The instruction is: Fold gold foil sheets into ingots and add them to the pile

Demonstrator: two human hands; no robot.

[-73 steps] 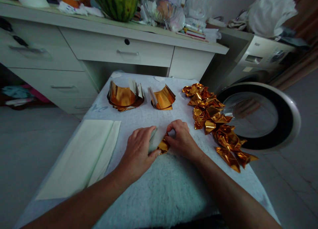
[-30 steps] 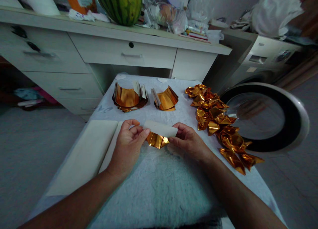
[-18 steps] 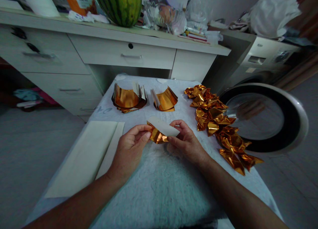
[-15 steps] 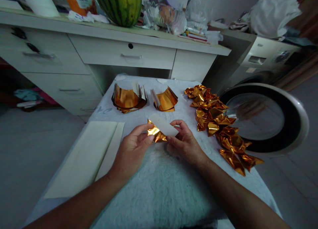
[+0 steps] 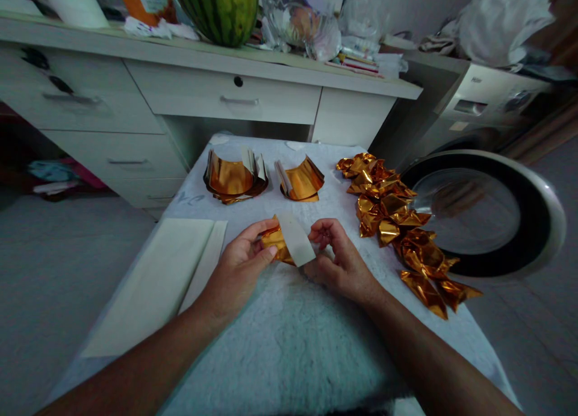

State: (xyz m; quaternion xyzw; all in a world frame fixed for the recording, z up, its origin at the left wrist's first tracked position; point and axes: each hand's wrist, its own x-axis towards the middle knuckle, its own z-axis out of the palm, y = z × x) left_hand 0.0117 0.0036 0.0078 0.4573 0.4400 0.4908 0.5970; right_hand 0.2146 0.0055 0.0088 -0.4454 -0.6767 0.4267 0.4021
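A small sheet of gold foil paper (image 5: 276, 242), partly folded, is pinched between the thumb and fingers of my left hand (image 5: 246, 259). Its pale backing (image 5: 295, 240) shows as a slanted strip on the right. Just beside that strip is my right hand (image 5: 338, 262), fingers bent and apart from the thumb, with no paper visible between them; whether a fingertip touches the lower corner, I cannot tell. Beyond the hands stand two curved stacks of gold foil sheets, a larger stack (image 5: 232, 176) and a smaller stack (image 5: 303, 180). Folded gold foil pieces (image 5: 391, 214) lie heaped to the right.
Pale folded paper sheets (image 5: 149, 283) lie on the left of the cloth-covered table (image 5: 271, 350). A washing machine's open round door (image 5: 478, 214) borders the right edge. Behind, a white counter (image 5: 280, 73) carries a cut watermelon (image 5: 221, 12) and a glass bowl (image 5: 289, 27).
The foil paper has turned in my left hand, so its pale strip now slants more steeply. My right fingers have come off the paper's right end and curled back.
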